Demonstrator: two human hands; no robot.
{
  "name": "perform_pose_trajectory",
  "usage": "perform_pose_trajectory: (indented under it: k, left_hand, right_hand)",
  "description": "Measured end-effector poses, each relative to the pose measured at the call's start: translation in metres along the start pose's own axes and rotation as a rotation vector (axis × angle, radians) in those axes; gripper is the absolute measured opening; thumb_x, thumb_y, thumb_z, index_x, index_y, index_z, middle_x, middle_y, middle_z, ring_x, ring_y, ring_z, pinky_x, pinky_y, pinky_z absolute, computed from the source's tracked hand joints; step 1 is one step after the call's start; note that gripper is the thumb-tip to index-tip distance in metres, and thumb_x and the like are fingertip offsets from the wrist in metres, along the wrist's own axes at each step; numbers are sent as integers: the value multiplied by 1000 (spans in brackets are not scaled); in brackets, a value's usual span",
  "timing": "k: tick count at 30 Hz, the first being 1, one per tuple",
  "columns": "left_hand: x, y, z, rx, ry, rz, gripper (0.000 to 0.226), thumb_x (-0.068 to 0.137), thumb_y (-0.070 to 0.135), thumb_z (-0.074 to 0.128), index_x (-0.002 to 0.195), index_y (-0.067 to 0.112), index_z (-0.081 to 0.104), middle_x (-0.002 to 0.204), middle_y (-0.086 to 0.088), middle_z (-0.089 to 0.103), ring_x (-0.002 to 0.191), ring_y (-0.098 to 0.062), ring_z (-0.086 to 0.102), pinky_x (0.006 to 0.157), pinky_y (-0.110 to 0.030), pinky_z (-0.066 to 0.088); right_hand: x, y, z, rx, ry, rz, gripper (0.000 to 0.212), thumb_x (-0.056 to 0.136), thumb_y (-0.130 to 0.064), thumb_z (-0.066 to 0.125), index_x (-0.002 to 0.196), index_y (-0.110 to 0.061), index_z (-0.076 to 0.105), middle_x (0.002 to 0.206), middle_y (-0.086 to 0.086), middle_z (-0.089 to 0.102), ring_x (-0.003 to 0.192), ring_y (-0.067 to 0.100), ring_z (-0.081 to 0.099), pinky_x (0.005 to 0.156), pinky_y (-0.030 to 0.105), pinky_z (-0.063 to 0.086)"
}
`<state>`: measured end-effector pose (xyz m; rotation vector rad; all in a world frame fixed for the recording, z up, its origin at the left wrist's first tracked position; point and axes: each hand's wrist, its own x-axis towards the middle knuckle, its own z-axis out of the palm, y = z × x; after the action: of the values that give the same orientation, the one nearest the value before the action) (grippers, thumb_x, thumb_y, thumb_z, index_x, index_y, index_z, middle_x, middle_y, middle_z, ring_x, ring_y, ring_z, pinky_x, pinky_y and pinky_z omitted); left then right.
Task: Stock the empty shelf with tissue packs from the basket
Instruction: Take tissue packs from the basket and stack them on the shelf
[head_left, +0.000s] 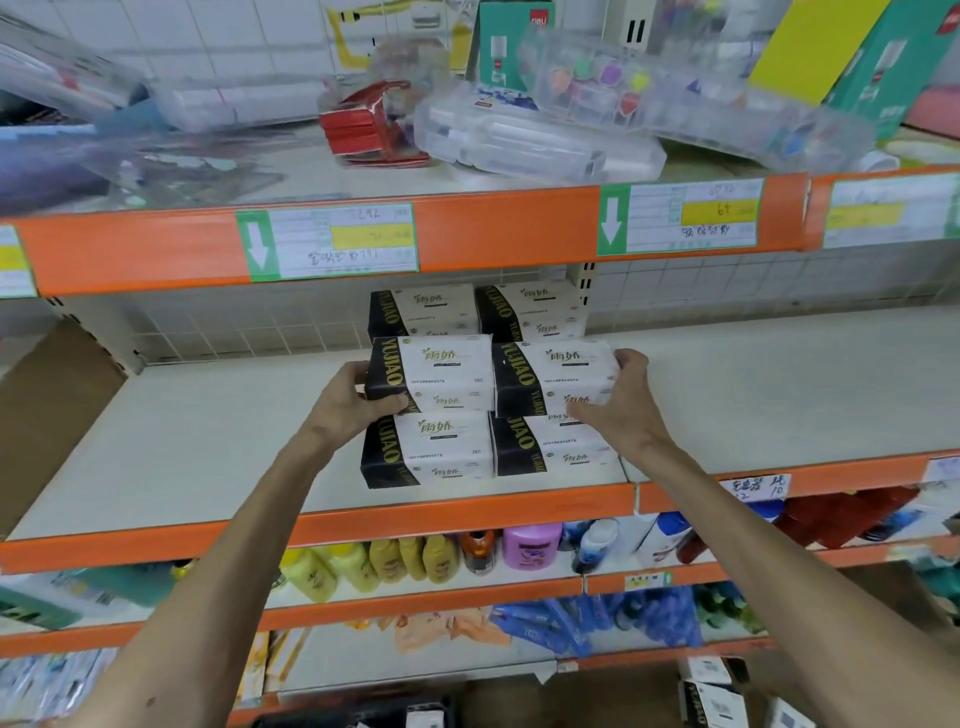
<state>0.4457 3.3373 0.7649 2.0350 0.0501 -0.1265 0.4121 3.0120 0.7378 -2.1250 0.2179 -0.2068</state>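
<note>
Black-and-white tissue packs stand on the pale middle shelf (208, 441). Two packs (441, 452) lie side by side at the front, two more (431, 309) stand at the back. On top of the front pair sit an upper left pack (441, 371) and an upper right pack (558, 374). My left hand (348, 402) grips the left end of the upper left pack. My right hand (621, 402) grips the right end of the upper right pack, thumb on its front. The basket is out of view.
An orange-edged shelf (467, 228) with price labels hangs just above, loaded with clear plastic boxes and a red packet. Lower shelves hold yellow, purple and blue bottles (530, 545). A cardboard panel (47, 415) leans at the left end. Bare shelf board stretches to both sides.
</note>
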Motion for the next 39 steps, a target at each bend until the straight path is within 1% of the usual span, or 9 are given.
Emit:
perform_pose_trajectory:
  k: [5, 14, 19, 24, 27, 30, 34, 36, 39]
  left_hand:
    - [3, -11, 8, 6, 62, -9, 59, 78, 21, 77, 126, 10, 45, 115, 1, 57, 102, -18, 59, 88, -34, 52]
    - [29, -19, 12, 93, 190, -3, 52, 80, 17, 75, 125, 9, 50, 118, -6, 62, 97, -19, 59, 82, -31, 48]
    - [31, -26, 7, 98, 173, 24, 51, 81, 17, 75, 125, 9, 50, 120, -6, 62, 95, -19, 60, 79, -29, 48]
    - [28, -27, 7, 91, 148, 24, 47, 84, 14, 71, 125, 10, 51, 122, -7, 61, 96, -20, 61, 78, -28, 49]
    - [28, -25, 9, 109, 140, 18, 48, 84, 16, 71, 127, 11, 50, 124, -6, 61, 98, -20, 61, 79, -29, 49]
    - [23, -26, 12, 92, 140, -1, 55, 85, 20, 71, 133, 11, 46, 130, -5, 57, 108, -22, 59, 85, -33, 50]
    - [0, -26, 13, 127, 215, -22, 69, 82, 22, 74, 137, 3, 38, 138, -14, 44, 122, -29, 50, 99, -40, 46]
    - [-19, -23, 15, 176, 278, 2, 62, 84, 16, 70, 135, 0, 37, 139, -18, 34, 118, -34, 49, 99, -39, 45]
    - [-57, -21, 20, 253, 428, 170, 51, 83, 4, 61, 128, -1, 38, 133, -21, 28, 107, -40, 49, 94, -43, 47]
  right_hand:
    - [15, 1, 6, 36, 29, 10, 79, 70, -21, 83, 129, -23, 31, 122, 3, 55, 106, 20, 59, 91, 43, 53]
    - [44, -10, 24, -17, 50, 49, 71, 75, -27, 81, 127, -21, 33, 121, -2, 54, 106, 21, 57, 90, 41, 49]
    - [45, -7, 25, -30, 65, 47, 75, 73, -31, 81, 131, -22, 33, 130, 0, 52, 111, 21, 57, 95, 44, 49]
    - [34, -8, 30, -39, 128, 49, 81, 80, -23, 76, 144, -21, 27, 141, 3, 41, 122, 21, 48, 102, 38, 42]
    - [30, -12, 27, -65, 93, 52, 81, 83, -20, 73, 147, -20, 23, 143, 6, 37, 125, 24, 45, 104, 39, 40]
    - [20, -15, 20, -100, 63, 56, 82, 82, -16, 70, 146, -17, 19, 142, 9, 34, 125, 26, 42, 104, 44, 41]
    - [-16, -14, 9, -191, 92, 53, 73, 86, -18, 64, 145, -12, 21, 143, 13, 32, 127, 29, 38, 105, 45, 40]
    - [-39, -10, 4, -270, 71, 37, 68, 89, -18, 61, 144, -8, 23, 144, 15, 31, 129, 30, 36, 106, 42, 37]
    - [-76, -14, 0, -341, 50, -36, 58, 91, -17, 58, 140, -5, 29, 143, 13, 33, 132, 27, 34, 104, 38, 37]
